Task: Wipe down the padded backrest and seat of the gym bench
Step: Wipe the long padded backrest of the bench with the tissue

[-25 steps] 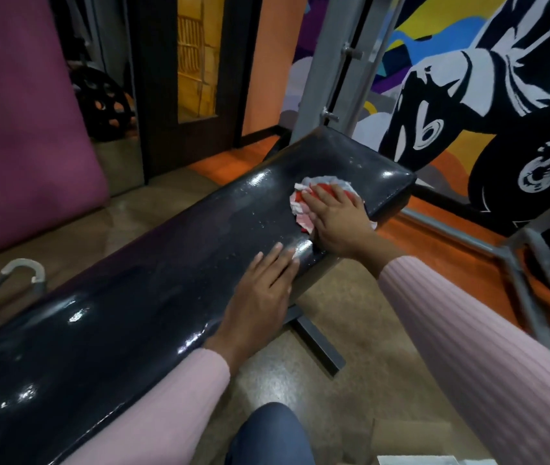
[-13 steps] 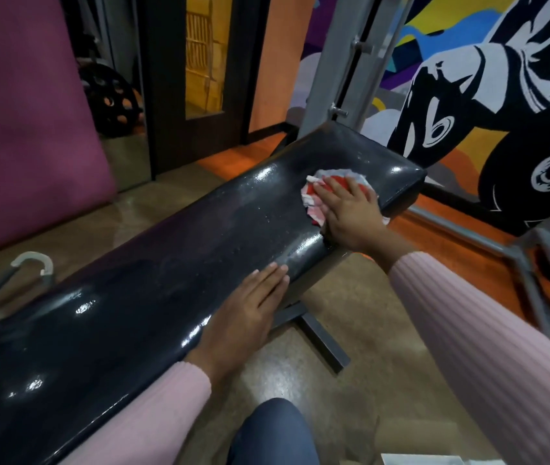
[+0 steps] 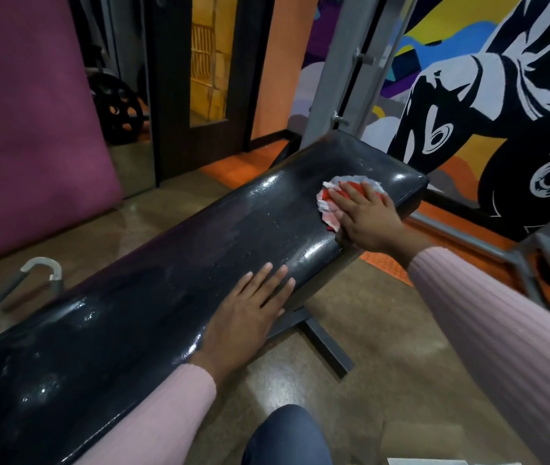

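Bench pad (image 3: 173,283), black and glossy, runs from near left to far right across the middle of the view. Far left, a purple mat (image 3: 28,129) leans upright, with a weight plate (image 3: 115,109) beside it. Progress, my guess: wet sheen and droplets cover most of the pad, so wiping looks well underway. Which parts are actually done I cannot tell. The far right end under the cloth is the part being worked, and the near left stretch likely still needs a pass. Backrest versus seat split isn't clear from here.

My left hand (image 3: 250,313) lies flat on the near edge of the pad around mid-length, fingers straight and together, holding nothing, just bracing. My right hand (image 3: 367,216) is further right, near the far end. Its fingers, spread and only slightly bent, press down on a crumpled red and white cloth (image 3: 330,199) that lies flat against the pad. Painted wall mural (image 3: 485,95) behind on the right.
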The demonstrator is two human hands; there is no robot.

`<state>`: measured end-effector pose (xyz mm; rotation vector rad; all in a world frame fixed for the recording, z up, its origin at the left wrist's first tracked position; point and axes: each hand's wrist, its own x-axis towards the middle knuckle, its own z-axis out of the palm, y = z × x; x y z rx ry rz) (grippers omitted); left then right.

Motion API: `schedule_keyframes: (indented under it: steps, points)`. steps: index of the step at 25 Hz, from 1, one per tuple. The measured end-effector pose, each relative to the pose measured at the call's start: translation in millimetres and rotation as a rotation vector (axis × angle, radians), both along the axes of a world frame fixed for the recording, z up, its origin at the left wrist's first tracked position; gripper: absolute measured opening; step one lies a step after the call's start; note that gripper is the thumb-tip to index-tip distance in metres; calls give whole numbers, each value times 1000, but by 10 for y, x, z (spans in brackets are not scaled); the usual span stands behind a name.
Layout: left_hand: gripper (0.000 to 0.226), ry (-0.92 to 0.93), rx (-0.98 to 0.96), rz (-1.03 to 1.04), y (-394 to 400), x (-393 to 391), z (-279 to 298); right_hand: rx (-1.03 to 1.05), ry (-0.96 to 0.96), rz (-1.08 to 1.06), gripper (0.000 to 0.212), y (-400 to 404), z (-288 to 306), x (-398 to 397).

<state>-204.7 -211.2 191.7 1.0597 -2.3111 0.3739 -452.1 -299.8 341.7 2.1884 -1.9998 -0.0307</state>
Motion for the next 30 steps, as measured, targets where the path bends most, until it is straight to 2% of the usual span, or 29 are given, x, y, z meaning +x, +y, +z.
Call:
schedule_keyframes:
  steps: [2, 6, 8, 10, 13, 16, 19, 23, 26, 28, 30]
  points:
    - [47, 35, 1, 1, 5, -4, -13, -22, -9, 32, 55, 120, -114, 177]
    - [46, 75, 30, -3, 30, -5, 8, -23, 25, 251, 51, 515, -325, 46]
    - [46, 84, 35, -5, 13, 5, 15, -24, 27, 218, 51, 477, -263, -186]
    - [46, 85, 28, -5, -1, 18, 4, -43, 7, 98, 56, 255, -165, -304]
    - [46, 103, 31, -10, -1, 19, -29, -57, -30, -12, 56, 10, -128, -7]
    - [46, 106, 30, -12, 12, 4, -26, -69, -8, 128, 56, 273, -328, 321]
    - [46, 100, 36, -18, 3, -12, -27, -64, -17, 260, 52, 640, -443, 127]
    - [45, 116, 32, -15, -6, 3, -65, -86, -81, 89, 53, 450, -292, -210]
    - [45, 119, 33, -23, -31, 8, -88, -137, -97, -45, 53, 50, -142, 3]
    - [45, 122, 38, -25, -23, 14, -104, -125, -89, -11, 53, 59, -184, 217]
    - [45, 110, 33, -23, -14, 9, -86, -103, -45, 139, 52, 293, -299, 261]
